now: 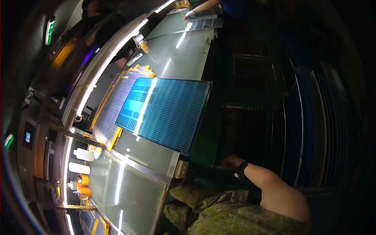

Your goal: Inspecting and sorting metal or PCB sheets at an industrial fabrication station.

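A grey workbench (182, 64) bore a blue panel (168, 111), seemingly laid out already; what remained was unclear.
It reached past the right edge; nearer, the right hand (232, 161) was in shadow, its fingers' grip impossible to tell; the left hand was unseen.

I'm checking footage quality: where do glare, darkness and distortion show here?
Head view: white glare stripes the blue rectangular patterned panel and glossy grey tabletop; head view: shadow dims the bare right hand; head view: the tall dark slatted rack bows near the right rim.
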A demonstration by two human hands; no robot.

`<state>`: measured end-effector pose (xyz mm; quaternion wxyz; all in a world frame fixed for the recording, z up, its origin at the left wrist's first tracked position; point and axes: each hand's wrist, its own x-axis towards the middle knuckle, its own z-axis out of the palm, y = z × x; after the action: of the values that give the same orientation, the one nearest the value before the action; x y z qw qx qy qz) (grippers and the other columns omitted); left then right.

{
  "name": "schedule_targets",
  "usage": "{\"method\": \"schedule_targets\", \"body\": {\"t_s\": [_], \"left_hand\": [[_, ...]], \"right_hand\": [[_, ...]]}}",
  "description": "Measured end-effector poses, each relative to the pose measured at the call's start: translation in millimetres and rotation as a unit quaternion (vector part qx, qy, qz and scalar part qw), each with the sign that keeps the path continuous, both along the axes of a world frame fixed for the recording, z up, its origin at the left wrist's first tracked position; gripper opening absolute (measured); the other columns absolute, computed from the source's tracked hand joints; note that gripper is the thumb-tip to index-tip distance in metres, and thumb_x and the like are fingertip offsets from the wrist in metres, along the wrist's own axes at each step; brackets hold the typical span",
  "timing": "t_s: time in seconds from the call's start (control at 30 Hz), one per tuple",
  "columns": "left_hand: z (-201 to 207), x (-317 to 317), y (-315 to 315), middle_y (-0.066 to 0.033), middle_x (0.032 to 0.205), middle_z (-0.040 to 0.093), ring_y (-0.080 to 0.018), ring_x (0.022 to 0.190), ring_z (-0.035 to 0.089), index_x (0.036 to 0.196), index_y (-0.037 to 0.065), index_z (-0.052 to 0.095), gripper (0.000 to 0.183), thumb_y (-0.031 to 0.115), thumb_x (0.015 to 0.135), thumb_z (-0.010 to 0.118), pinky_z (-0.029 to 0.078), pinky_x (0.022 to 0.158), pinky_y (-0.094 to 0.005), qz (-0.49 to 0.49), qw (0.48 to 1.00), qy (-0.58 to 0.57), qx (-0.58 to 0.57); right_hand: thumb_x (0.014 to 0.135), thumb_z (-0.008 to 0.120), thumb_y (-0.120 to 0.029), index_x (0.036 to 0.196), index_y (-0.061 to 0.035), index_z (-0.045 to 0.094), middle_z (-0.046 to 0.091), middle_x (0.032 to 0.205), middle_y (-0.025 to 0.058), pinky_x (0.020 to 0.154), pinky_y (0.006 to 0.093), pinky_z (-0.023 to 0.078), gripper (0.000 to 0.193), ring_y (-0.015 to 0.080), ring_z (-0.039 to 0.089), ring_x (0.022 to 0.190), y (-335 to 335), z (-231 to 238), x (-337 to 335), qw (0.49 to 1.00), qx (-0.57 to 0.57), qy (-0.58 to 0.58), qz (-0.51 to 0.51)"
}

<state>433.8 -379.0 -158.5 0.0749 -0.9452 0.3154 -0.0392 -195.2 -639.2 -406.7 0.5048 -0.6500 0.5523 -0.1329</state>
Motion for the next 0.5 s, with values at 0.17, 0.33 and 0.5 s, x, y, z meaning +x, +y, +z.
{"method": "schedule_targets", "body": {"t_s": [0.17, 0.33, 0.5], "left_hand": [[0, -1, -25, -0.0165, 0.142, 0.023, -0.0339, 0.131, 0.02, 0.134, 0.008, 0.032, 0.061, 0.036, 0.083, 0.05, 0.02, 0.103, -0.0501, -0.035, 0.999, 0.002, 0.008], [-8, -2, -41, -0.0168, 0.142, 0.023, -0.0339, 0.131, 0.02, 0.134, 0.007, 0.033, 0.06, 0.032, 0.082, 0.051, 0.02, 0.103, -0.0487, -0.045, 0.999, -0.001, -0.002], [-14, 0, -50, -0.0172, 0.142, 0.023, -0.0339, 0.131, 0.02, 0.134, 0.006, 0.033, 0.06, 0.028, 0.081, 0.052, 0.02, 0.104, -0.0474, -0.043, 0.999, -0.006, -0.031]], "right_hand": [[0.077, 0.056, -0.019, 0.092, -0.0017, 0.06, 0.062, 0.089, 0.0201, 0.074, 0.0418, 0.048, 0.023, 0.0371, 0.059, 0.084, -16, -45, -24, 0.975, -0.055, 0.166, -0.138], [0.079, 0.053, -0.015, 0.106, 0.0023, 0.052, 0.06, 0.095, 0.022, 0.079, 0.0432, 0.048, 0.032, 0.0383, 0.058, 0.092, -68, -39, -11, 0.924, 0.049, 0.171, -0.338], [0.083, 0.049, -0.024, 0.111, -0.0038, 0.055, 0.059, 0.108, 0.0155, 0.084, 0.0383, 0.048, 0.035, 0.0283, 0.058, 0.1, -88, -98, -10, 0.946, 0.015, 0.321, -0.039]]}}
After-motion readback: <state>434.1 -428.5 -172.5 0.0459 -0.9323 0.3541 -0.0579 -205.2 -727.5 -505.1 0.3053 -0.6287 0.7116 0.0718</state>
